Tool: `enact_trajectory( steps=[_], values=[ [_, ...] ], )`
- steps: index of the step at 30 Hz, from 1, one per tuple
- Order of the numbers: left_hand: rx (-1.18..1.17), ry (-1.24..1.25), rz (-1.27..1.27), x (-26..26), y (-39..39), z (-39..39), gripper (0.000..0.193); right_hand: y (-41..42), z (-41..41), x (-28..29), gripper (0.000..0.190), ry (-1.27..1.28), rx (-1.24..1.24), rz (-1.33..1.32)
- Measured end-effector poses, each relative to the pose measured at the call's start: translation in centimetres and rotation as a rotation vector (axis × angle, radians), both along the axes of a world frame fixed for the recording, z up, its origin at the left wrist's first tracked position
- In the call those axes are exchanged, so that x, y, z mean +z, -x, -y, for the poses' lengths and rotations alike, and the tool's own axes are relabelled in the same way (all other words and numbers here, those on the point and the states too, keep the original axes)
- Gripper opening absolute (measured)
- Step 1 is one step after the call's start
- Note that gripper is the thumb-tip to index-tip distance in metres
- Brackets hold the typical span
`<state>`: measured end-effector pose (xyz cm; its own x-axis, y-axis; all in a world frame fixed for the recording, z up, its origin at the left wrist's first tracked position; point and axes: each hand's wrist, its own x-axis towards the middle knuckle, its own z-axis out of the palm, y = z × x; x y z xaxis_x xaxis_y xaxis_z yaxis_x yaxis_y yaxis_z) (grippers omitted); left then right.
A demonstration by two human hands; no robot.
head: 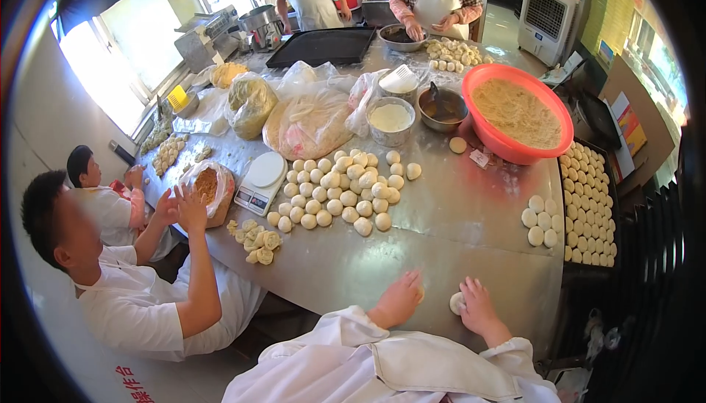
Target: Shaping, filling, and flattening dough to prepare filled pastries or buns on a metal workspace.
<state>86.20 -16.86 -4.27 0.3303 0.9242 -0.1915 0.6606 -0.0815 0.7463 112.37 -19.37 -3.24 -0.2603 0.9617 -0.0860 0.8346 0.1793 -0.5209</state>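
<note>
My left hand (pixel 398 297) is cupped over a dough piece (pixel 421 294) on the steel table; only a sliver of the dough shows past the fingers. Lower right of centre, my right hand (pixel 479 308) curls against a round white dough piece (pixel 456 303), covering its right side. To the right lies a group of several flattened dough rounds (pixel 543 220). Many smooth dough balls (pixel 347 199) are heaped in front of my left side. One single dough round (pixel 457 145) rests near a red basin (pixel 565 146).
A black tray of dough rounds (pixel 588 204) sits at the table's right edge. A digital scale (pixel 261 182), a bowl of white powder (pixel 391 117) and a steel bowl (pixel 442 110) stand farther back. A seated co-worker (pixel 143 303) is close on my left; others work around the table.
</note>
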Motion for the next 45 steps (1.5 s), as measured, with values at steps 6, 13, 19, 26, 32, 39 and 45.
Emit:
enact_trajectory(
  steps=[6,13,19,26,32,39,45],
  values=[
    [-0.188,0.034,-0.228,3.3,0.9,0.6,0.046,-0.3,0.6,5.9,0.042,0.276,0.061,-0.097],
    [-0.196,-0.526,0.084,2.0,0.2,0.5,0.046,-1.7,3.2,3.3,0.054,-0.34,-0.171,0.064],
    [0.181,-0.266,-0.168,1.4,-0.9,2.4,0.098,0.4,2.7,2.9,0.086,-0.126,-0.635,-0.01],
    [0.196,-0.096,-0.081,1.0,-6.2,-0.4,0.081,-0.7,0.9,0.3,0.07,-0.016,-0.548,-0.086],
    [0.017,-0.144,0.025,1.3,-14.1,-5.1,0.073,-10.3,0.2,0.3,0.065,-0.025,-0.85,-0.025],
    [-0.015,-0.235,0.085,0.4,-24.7,-13.2,0.071,-17.1,-4.2,-1.1,0.062,-0.248,-0.874,-0.103],
    [-0.019,-0.197,0.13,-0.2,-27.0,-15.2,0.07,-18.3,-6.8,-1.9,0.061,-0.323,-0.812,-0.297]
  ],
)
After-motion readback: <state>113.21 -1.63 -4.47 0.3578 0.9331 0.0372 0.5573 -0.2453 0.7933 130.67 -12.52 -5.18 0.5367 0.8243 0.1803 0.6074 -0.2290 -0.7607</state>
